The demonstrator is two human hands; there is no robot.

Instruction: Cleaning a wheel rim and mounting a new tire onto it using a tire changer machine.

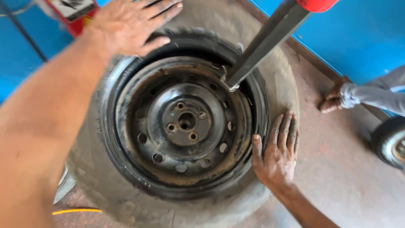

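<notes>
Dusty matt black rubber tyre rings a rusted, grimy black steel wheel rim (paint worn dull); smooth grey metal bar above.

Blue wall fills the upper right, another blue surface at upper left. Reddish concrete floor runs along the right and bottom, worn and dusty. A brown shoe sits at right near the wall base, with a grey trouser leg above it, belonging to another person. A second wheel is partly cut off at the right edge, just below that leg. Red box with a label stands at top left. Thin dark cable crosses the blue at upper left. Yellow line lies on the floor at bottom left.
</notes>
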